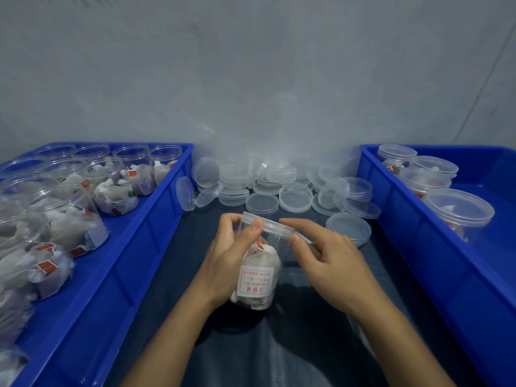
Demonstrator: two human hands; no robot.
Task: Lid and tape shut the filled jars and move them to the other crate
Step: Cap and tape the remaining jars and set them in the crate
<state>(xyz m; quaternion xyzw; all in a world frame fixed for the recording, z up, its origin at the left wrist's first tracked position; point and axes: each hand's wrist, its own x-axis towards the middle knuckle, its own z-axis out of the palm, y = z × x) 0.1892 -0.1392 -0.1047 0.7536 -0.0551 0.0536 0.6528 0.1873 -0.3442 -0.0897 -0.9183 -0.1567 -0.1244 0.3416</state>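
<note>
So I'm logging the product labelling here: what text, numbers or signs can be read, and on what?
"合格证", red, upside down: white label on the jar that both hands hold.
Smaller red lines on that label: too blurred to read.
Red tags on the bags in the left crate: no legible text.
Nothing else bears writing.

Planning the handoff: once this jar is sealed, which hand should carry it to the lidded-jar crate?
Probably the right hand: the crate of lidded jars lies on its side. The left hand grips the jar.
</note>
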